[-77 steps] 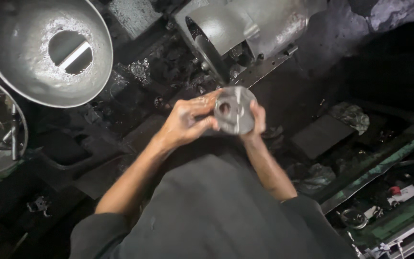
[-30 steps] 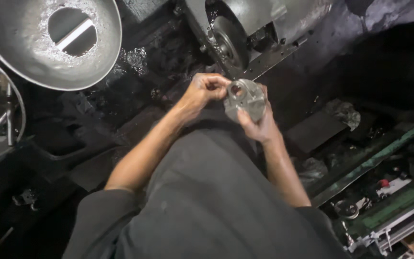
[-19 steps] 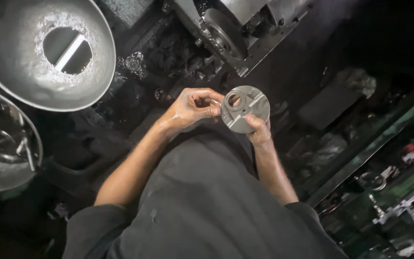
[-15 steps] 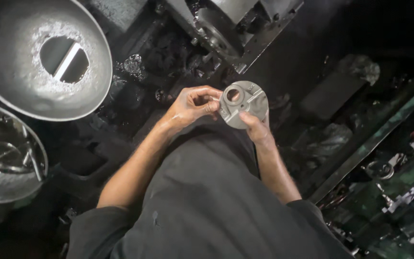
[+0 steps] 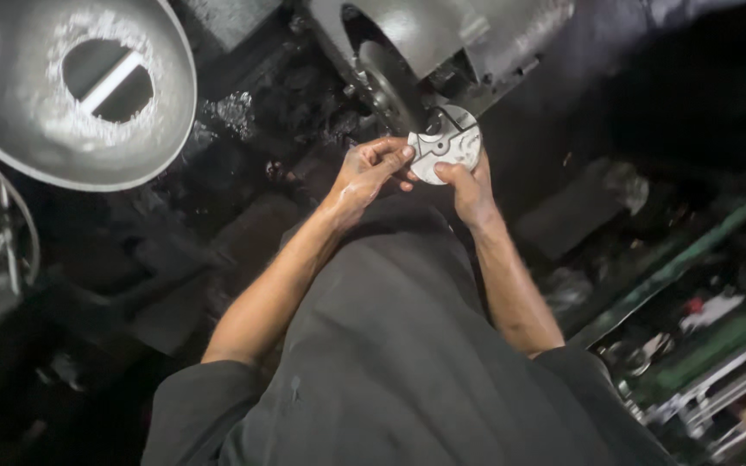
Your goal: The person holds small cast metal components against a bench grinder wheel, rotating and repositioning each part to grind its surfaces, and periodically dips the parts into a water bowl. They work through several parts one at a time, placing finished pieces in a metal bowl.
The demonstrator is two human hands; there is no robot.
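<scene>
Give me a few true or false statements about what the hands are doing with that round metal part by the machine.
1. Both hands hold the round metal disc. True: the left hand and right hand grip its edges.
2. The disc lies inside the large metal bowl. False: the bowl sits apart, at upper left.
3. The disc is up against the machine's wheel. True.
4. The person wears thick gloves. False: both hands are bare.
</scene>
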